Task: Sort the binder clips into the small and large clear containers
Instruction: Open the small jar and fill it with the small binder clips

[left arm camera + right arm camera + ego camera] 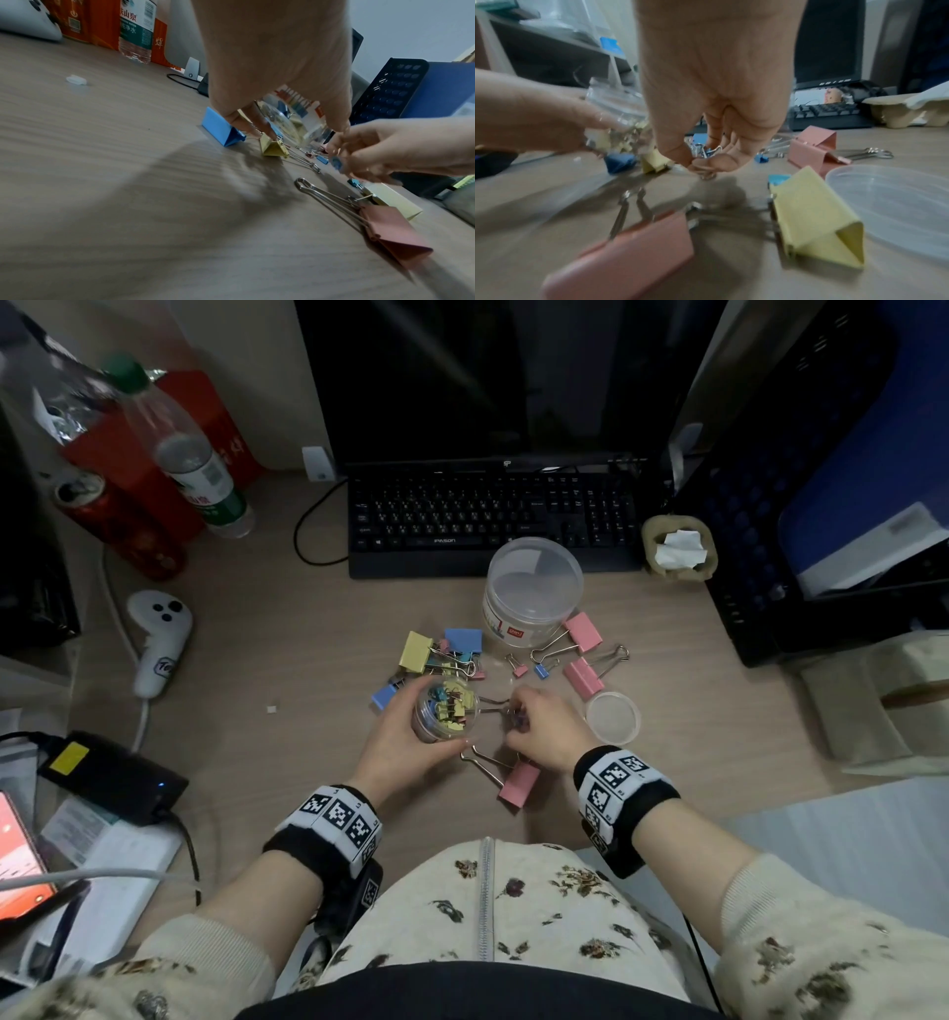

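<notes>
My left hand (411,752) grips the small clear container (445,708), which holds several small yellow and blue clips, tilted above the desk. Just to its right my right hand (539,721) has its fingers curled round small blue clips (707,152). The large clear container (534,593) stands open in front of the keyboard. Large clips lie loose: a pink one (518,780) below my hands, two pink ones (583,677) at the right, yellow (417,652) and blue (463,640) ones behind the small container. Two small clips (531,667) lie near the large container.
A clear lid (612,717) lies right of my right hand. A black keyboard (493,521) and monitor fill the back. A water bottle (195,459), red can and white controller (156,639) stand at the left. A black mesh rack (801,505) is at the right.
</notes>
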Tool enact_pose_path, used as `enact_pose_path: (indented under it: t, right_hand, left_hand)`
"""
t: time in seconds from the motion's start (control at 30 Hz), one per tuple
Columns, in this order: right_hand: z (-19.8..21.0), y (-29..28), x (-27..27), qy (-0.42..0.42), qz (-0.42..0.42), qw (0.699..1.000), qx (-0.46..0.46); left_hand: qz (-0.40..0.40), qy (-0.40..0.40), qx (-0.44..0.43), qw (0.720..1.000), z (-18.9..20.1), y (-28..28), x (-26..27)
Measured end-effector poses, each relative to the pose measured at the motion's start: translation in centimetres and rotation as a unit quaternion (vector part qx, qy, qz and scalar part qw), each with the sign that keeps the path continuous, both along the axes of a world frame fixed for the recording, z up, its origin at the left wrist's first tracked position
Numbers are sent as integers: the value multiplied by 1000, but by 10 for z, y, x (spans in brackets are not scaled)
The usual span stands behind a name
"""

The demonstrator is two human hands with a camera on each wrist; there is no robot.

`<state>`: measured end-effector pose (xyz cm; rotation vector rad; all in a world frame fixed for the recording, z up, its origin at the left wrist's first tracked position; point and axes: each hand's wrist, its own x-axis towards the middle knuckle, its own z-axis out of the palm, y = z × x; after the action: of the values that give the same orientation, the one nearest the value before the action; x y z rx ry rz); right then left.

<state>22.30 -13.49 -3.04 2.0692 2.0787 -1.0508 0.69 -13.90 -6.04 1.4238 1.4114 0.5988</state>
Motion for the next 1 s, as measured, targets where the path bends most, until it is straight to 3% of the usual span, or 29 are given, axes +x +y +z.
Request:
enact_pose_path:
  t: [0.07,0.17,0.27,0.37,0.43,0.57,0.67,0.77,0.87,1.0]
  right_hand:
    - [12,5,4,69,-56,996,16]
    - [35,10,-2,217,-141,965,53]
    - [50,10,-14,279,-108,950,85]
    - [49,9,-22,213,19,968,130]
    - [46,8,-22,208,57,967,138]
    - [45,9,-9,227,10,963,143]
    - [46,15,19,215,-83,960,159]
    - [30,23,58,81,-160,976,126]
    - [13,21,77,-40,-123,988,87]
    - [6,6,70,-92,-59,993,34]
  left_hand:
    - [1,-1,-3,1000,-2,1,0]
    - [-5,-7,1,1000,0,1,4]
    - [-9,-23,7,1000,5,1,9]
    - [-11,-34,17,999,11,2,14]
    - [-11,-38,21,999,13,3,17]
    - [-16,-25,31,999,13,5,21]
    - [-15,-11,24,1000,8,5,19]
    - [-16,3,13,1000,6,4,16]
    - [-16,5,6,1000,5,3,16]
    - [-8,11,7,1000,7,4,15]
